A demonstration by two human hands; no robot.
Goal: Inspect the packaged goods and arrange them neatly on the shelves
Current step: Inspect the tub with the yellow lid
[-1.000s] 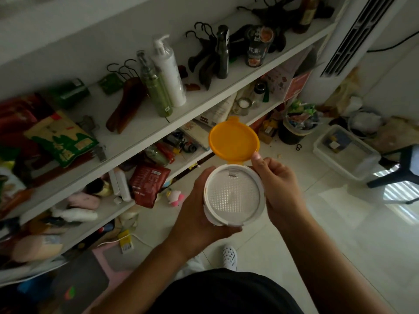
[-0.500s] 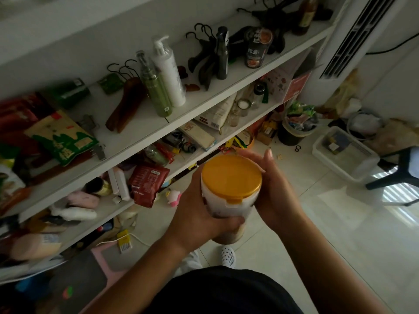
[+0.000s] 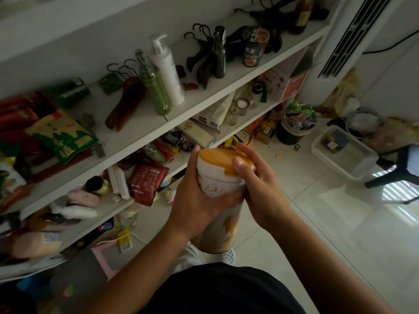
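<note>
Canister (image 3: 218, 184) stands upright in mid-air just off the lower shelf's front edge (image 3: 254, 120). My left hand (image 3: 195, 200) wraps its body for steadiness; my right hand (image 3: 260, 191) clamps the orange lid (image 3: 217, 157), apparently seating it.

Tiled floor (image 3: 306, 223), clutter.
Black bin (image 3: 292, 133) full of wrappers at foot of white air conditioner (image 3: 335, 48); clear tub (image 3: 353, 162) between bin and dark stool (image 3: 403, 168).

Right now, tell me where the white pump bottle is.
Head view, upper left: the white pump bottle stands on the upper shelf, right of the green bottle.
</note>
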